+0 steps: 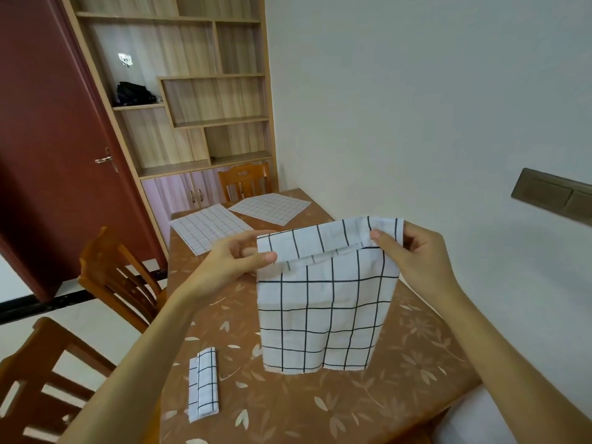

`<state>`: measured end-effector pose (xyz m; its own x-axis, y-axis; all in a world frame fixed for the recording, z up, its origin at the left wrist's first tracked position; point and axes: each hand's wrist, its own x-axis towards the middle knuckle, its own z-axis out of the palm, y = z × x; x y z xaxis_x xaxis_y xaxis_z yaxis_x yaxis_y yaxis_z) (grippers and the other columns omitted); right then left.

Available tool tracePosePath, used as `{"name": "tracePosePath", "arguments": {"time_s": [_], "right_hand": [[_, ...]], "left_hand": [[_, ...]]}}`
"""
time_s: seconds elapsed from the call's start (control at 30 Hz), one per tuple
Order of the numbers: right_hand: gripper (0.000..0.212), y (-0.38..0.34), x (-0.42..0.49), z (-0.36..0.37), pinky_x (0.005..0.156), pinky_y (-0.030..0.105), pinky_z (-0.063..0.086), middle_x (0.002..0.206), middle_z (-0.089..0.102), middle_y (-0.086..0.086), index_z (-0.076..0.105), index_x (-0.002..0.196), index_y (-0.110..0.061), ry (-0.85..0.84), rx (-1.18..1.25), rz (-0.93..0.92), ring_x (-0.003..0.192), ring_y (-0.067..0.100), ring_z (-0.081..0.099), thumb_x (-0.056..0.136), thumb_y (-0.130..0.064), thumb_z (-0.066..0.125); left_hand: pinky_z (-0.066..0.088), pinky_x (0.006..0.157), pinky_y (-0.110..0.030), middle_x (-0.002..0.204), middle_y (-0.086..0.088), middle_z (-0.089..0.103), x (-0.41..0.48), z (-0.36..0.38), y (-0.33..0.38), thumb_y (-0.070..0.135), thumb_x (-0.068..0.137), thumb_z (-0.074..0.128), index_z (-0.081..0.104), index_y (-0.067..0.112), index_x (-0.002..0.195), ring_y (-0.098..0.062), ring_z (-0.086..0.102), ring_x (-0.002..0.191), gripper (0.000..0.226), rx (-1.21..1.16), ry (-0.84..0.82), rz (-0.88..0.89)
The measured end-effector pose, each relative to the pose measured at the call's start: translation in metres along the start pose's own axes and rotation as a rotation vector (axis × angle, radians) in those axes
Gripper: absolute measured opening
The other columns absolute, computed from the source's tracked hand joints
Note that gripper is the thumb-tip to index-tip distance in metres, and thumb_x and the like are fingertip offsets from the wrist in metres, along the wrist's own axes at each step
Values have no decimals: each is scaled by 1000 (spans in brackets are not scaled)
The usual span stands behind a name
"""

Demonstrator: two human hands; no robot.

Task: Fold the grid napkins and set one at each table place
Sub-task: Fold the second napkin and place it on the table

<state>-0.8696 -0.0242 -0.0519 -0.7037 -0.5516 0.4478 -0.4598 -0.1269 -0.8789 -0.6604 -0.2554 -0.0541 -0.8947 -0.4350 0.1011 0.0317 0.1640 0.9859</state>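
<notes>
I hold a white napkin with a black grid [323,309] doubled over and hanging above the table, its lower edge near the tabletop. My left hand [237,261] pinches its top left corner and my right hand [413,251] pinches its top right corner. A napkin folded into a narrow strip [204,384] lies on the table's near left edge. Two flat unfolded napkins lie at the far end, one on the left [209,227] and one further back [270,207].
The table [320,408] has a brown cloth with a pale leaf pattern and stands against a white wall on the right. Wooden chairs stand at the left side [112,280], near left [38,379] and far end [245,182]. A shelf unit and a red door are behind.
</notes>
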Motion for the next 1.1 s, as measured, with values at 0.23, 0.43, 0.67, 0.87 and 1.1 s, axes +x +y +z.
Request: {"name": "tracePosePath", "arguments": {"time_s": [0.23, 0.43, 0.67, 0.87, 1.1], "right_hand": [[14, -3, 2, -1, 76, 22, 59, 90, 78, -12, 75, 95, -27, -52, 39, 6, 86, 7, 74, 91, -15, 71], [19, -1, -2, -12, 76, 17, 57, 95, 79, -9, 75, 101, -19, -201, 51, 60, 90, 6, 74, 90, -4, 69], [24, 8, -4, -16, 79, 37, 63, 91, 80, 0, 78, 99, -25, -203, 3, 25, 86, 20, 76, 88, -4, 72], [33, 10, -7, -20, 86, 25, 56, 97, 78, -6, 80, 96, -25, -186, -9, -136, 94, 15, 73, 84, 5, 72], [65, 17, -12, -21, 104, 17, 42, 126, 69, -3, 79, 89, -21, -201, -168, -273, 125, 9, 59, 81, 32, 42]], "left_hand": [[64, 70, -31, 100, 2, 81, 4, 8, 5, 7, 87, 75, 63, 15, 125, -19, 78, 92, 40, 149, 134, 29], [65, 75, -39, 94, -9, 80, 7, 1, 4, 17, 93, 70, 72, 9, 104, -24, 78, 89, 13, 107, 261, 19], [63, 63, -33, 89, -8, 79, 4, 4, 4, 25, 100, 59, 68, 11, 95, -26, 77, 80, 18, 122, 238, 17], [59, 63, -32, 102, -14, 75, 1, -2, -2, 7, 101, 54, 67, 13, 120, -24, 72, 87, 24, -25, 75, -12], [62, 67, -30, 129, -22, 68, 7, 7, 10, 12, 104, 46, 73, 12, 105, -25, 72, 86, 27, -195, 142, -260]]}}
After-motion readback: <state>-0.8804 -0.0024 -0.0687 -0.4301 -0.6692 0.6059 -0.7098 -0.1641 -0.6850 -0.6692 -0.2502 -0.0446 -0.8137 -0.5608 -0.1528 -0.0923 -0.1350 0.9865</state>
